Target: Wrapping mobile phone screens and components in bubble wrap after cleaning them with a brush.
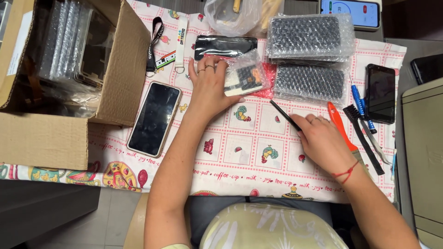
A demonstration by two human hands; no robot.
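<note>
The left hand (210,85) lies spread, fingertips pressing a small bubble-wrapped part (244,78) near the far edge of the surface (230,152). The right hand (320,138) pinches a thin black tool (285,115), tip aimed at that part. A slipping tip could probably pierce the wrap and scratch what is inside. The contents are blurred by plastic; the cardboard box (120,69) at the left edge hides its stock.

Open cloth between phone (153,118) and right hand (321,140). Cardboard box (121,69) walls off left; bubble-wrapped packs (310,60) crowd top, tools (364,124) apparently tight at right.
</note>
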